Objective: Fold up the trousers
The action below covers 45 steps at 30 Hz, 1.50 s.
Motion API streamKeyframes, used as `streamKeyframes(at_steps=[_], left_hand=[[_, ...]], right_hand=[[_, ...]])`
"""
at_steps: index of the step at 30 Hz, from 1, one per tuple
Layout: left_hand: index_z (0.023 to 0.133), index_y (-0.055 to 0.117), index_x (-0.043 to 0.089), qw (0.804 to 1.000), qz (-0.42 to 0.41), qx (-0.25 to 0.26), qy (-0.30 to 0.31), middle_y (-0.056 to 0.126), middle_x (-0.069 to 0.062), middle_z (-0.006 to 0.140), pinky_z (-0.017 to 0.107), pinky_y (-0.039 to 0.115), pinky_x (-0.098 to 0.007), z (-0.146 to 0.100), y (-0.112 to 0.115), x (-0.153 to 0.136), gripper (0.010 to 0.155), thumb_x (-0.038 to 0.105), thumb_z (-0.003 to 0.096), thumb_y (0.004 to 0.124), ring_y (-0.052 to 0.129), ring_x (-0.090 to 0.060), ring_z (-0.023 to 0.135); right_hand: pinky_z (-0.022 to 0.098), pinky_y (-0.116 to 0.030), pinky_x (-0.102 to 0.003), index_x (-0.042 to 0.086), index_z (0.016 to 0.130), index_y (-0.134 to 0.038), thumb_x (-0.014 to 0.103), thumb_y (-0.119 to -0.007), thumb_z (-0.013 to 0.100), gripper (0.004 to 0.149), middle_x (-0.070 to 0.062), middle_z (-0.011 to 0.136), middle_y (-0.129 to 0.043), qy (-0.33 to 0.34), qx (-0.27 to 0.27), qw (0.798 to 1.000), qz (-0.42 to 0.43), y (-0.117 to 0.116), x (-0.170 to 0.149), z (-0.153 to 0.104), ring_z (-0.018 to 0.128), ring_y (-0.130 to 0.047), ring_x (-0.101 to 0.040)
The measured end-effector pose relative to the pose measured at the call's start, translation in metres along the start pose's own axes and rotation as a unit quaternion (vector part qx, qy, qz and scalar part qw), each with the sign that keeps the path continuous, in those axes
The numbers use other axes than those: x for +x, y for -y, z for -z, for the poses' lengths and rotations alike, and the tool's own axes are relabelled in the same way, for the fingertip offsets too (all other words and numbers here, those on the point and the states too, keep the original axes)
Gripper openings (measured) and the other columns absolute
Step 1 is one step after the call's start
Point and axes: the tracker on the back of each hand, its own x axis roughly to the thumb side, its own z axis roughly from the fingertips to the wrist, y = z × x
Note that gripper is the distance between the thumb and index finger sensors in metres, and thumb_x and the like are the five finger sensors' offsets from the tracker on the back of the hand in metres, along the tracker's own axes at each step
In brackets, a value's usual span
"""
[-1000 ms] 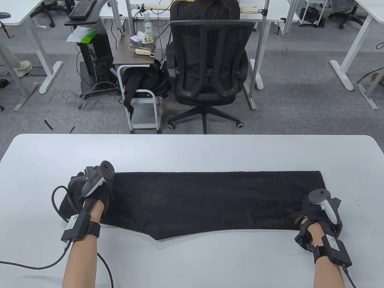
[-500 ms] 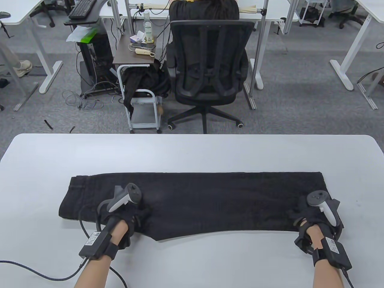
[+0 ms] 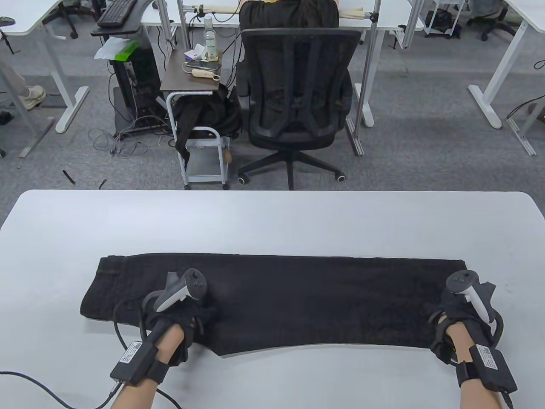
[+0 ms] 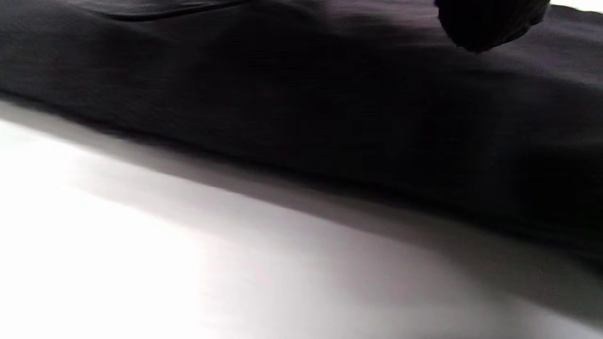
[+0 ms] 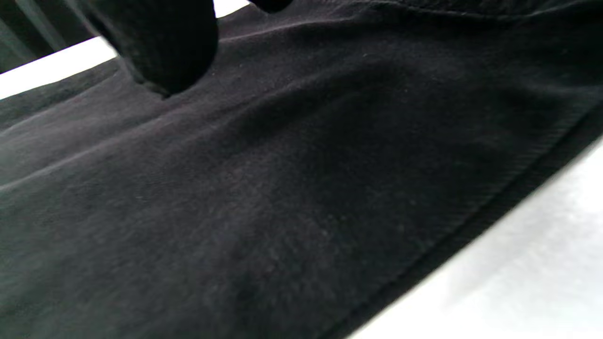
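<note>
White table (image 3: 272, 213) | one black trousers (image 3: 298, 298) flat | two hands: left hand (image 3: 179, 317), right hand (image 3: 462, 317) on it, grip unclear

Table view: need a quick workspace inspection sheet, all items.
Surface: white table, bare around the cloth.
Job's things: black trousers lie flat, lengthwise left to right, waistband at left.
Clutter: nothing seen on the table.
Grippers: left hand rests on the trousers' near edge, left of the crotch point; right hand on the hem end; grip unclear for both.
Cables: black cable runs from the left wrist across the table.
Surroundings: office chair, side cart, desks.
</note>
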Motion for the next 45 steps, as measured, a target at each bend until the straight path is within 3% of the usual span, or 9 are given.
streamKeyframes(at_steps=[3,6,9,17,21,25,35,40,45], left_hand=[[0.109,0.02,0.041,0.999,0.007,-0.008,0.046,0.01,0.005,0.125,0.08,0.033,-0.064,-0.005,0.006,0.031,0.08,0.068,0.0467,0.064,0.015,-0.033,0.116],[0.109,0.021,0.042,0.996,0.017,-0.01,0.091,0.011,0.005,0.125,0.08,0.033,-0.063,-0.009,0.018,0.065,0.079,0.068,0.0469,0.064,0.015,-0.032,0.116],[0.109,0.021,0.042,0.994,0.017,-0.021,0.109,0.011,0.006,0.125,0.08,0.033,-0.063,-0.009,0.03,0.081,0.079,0.067,0.0473,0.063,0.014,-0.032,0.116],[0.109,0.023,0.041,0.993,0.044,-0.014,0.106,0.012,0.006,0.124,0.079,0.029,-0.064,-0.008,0.048,0.089,0.076,0.067,0.0476,0.06,0.013,-0.031,0.115],[0.108,0.022,0.041,0.993,0.042,-0.015,0.106,0.011,0.006,0.124,0.079,0.028,-0.063,-0.008,0.048,0.088,0.076,0.067,0.0476,0.059,0.012,-0.031,0.115],[0.109,0.021,0.041,0.993,0.04,-0.011,0.107,0.011,0.006,0.124,0.079,0.027,-0.064,-0.008,0.05,0.088,0.076,0.067,0.0477,0.058,0.012,-0.031,0.115],[0.108,0.022,0.041,0.993,0.04,-0.014,0.107,0.01,0.006,0.124,0.079,0.027,-0.064,-0.007,0.05,0.088,0.075,0.067,0.0478,0.058,0.011,-0.031,0.115],[0.108,0.022,0.041,0.993,0.044,-0.021,0.103,0.01,0.006,0.124,0.079,0.028,-0.064,-0.006,0.048,0.089,0.075,0.066,0.0479,0.059,0.012,-0.031,0.115],[0.109,0.027,0.041,0.993,0.06,-0.03,0.099,0.017,0.005,0.125,0.079,0.035,-0.063,-0.005,0.038,0.094,0.074,0.066,0.0476,0.062,0.019,-0.032,0.116]], right_hand=[[0.075,-0.021,-0.066,0.022,0.108,-0.019,0.062,-0.069,0.043,0.091,-0.012,0.113,-0.007,-0.018,0.015,1.0,-0.022,-0.005,-0.001,0.004,0.106,-0.009,-0.046],[0.075,-0.02,-0.066,0.022,0.109,-0.025,0.064,-0.064,0.041,0.089,-0.01,0.115,-0.014,-0.02,0.012,0.999,0.029,-0.014,-0.009,0.013,0.106,-0.011,-0.044],[0.075,-0.013,-0.063,0.022,0.108,-0.02,0.064,-0.064,0.041,0.09,-0.005,0.113,-0.007,-0.03,0.036,0.999,0.013,-0.019,-0.014,0.019,0.105,0.0,-0.037],[0.076,-0.012,-0.063,0.022,0.108,-0.021,0.061,-0.069,0.042,0.09,-0.005,0.113,-0.007,-0.039,0.028,0.998,0.028,-0.014,-0.012,0.026,0.105,0.0,-0.037],[0.076,-0.017,-0.064,0.022,0.107,-0.02,0.061,-0.064,0.042,0.088,-0.01,0.114,-0.009,-0.067,-0.037,0.997,0.031,-0.009,-0.015,0.024,0.106,-0.007,-0.04],[0.076,-0.016,-0.065,0.022,0.106,-0.016,0.058,-0.061,0.044,0.085,-0.012,0.113,-0.006,-0.081,-0.021,0.996,0.04,-0.012,-0.02,0.027,0.107,-0.01,-0.041],[0.077,-0.033,-0.059,0.022,0.107,-0.02,0.049,-0.073,0.044,0.087,-0.015,0.109,-0.037,-0.068,-0.085,0.993,0.038,0.0,-0.006,0.015,0.097,-0.045,-0.039],[0.067,-0.058,-0.053,0.019,0.107,-0.035,0.028,-0.08,0.047,0.075,-0.012,0.095,-0.066,-0.041,-0.121,0.99,0.059,0.007,-0.001,0.007,0.076,-0.076,-0.029],[0.058,-0.067,-0.053,0.015,0.105,-0.046,0.025,-0.078,0.046,0.068,-0.013,0.088,-0.075,-0.008,-0.116,0.985,0.131,0.019,0.003,-0.004,0.065,-0.084,-0.029]])
